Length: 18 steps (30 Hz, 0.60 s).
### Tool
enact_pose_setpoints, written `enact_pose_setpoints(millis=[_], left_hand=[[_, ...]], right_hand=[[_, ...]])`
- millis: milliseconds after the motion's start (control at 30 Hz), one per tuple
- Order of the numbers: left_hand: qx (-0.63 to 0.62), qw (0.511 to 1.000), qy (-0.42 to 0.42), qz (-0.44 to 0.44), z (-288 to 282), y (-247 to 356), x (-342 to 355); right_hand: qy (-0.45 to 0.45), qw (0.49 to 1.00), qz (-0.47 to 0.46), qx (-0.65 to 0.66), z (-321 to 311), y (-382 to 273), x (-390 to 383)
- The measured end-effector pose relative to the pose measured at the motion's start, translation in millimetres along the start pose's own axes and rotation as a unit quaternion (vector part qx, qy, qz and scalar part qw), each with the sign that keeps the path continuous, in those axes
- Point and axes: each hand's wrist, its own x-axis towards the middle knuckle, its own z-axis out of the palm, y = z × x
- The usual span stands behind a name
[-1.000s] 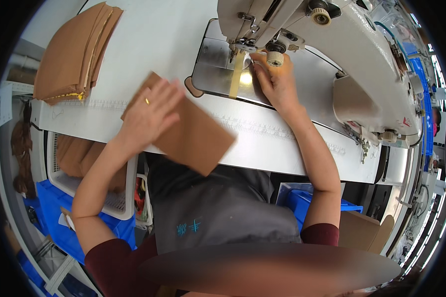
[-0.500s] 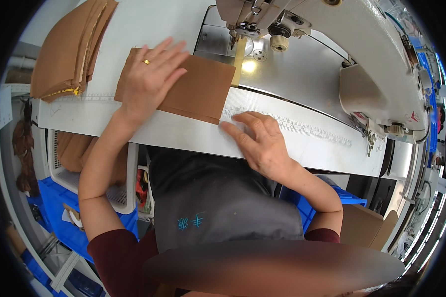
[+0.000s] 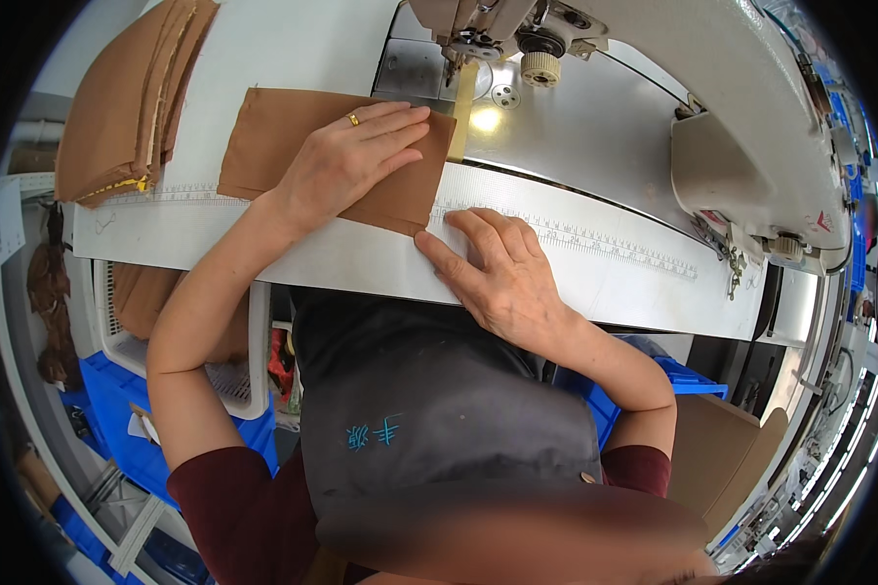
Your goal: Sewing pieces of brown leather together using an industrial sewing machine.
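A brown rectangular fabric piece (image 3: 273, 136) lies flat on the white sewing table (image 3: 361, 263), its right edge beside a yellow strip (image 3: 464, 107) on the machine bed. My left hand (image 3: 356, 161), with a ring on one finger, rests flat across the fabric, fingers stretched toward its right end. At the fabric's lower right corner, the thumb of my right hand (image 3: 498, 273) touches or nearly touches the edge. The fingers of that hand are bent and apart on the table beside the printed ruler (image 3: 595, 242). Above the strip stands the sewing machine's needle area (image 3: 458, 58).
A stack of brown fabric pieces (image 3: 117, 107) sits at the table's far left. The machine's arm (image 3: 693, 78) arches over the right side. Below the table on the left are a white basket (image 3: 259, 341) with brown pieces and a blue crate (image 3: 117, 390).
My left hand has slid right across the fabric and lowered onto it. My right hand has shifted slightly left, its thumb now at the corner. The fabric stays in nearly the same place.
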Motion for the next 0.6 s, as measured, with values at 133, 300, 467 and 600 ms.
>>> enact_pose_setpoints(millis=[133, 300, 467, 600], left_hand=[[0.024, 1.000, 0.000, 0.008, 0.3, 0.9, 0.9], [0.047, 0.999, 0.007, 0.022, 0.5, 1.2, 3.2], [-0.014, 0.999, -0.028, -0.015, -4.9, -12.4, 19.1], [-0.128, 0.986, -0.033, -0.099, -8.8, -21.3, 37.9]], right_hand=[[0.000, 1.000, -0.001, -0.002, -0.6, 0.6, 0.7], [0.004, 1.000, -0.013, 0.002, -1.0, 0.9, 0.6], [0.003, 1.000, -0.025, -0.007, -1.5, 0.3, 2.5], [-0.008, 0.999, -0.034, -0.018, 0.4, 0.9, 2.0]])
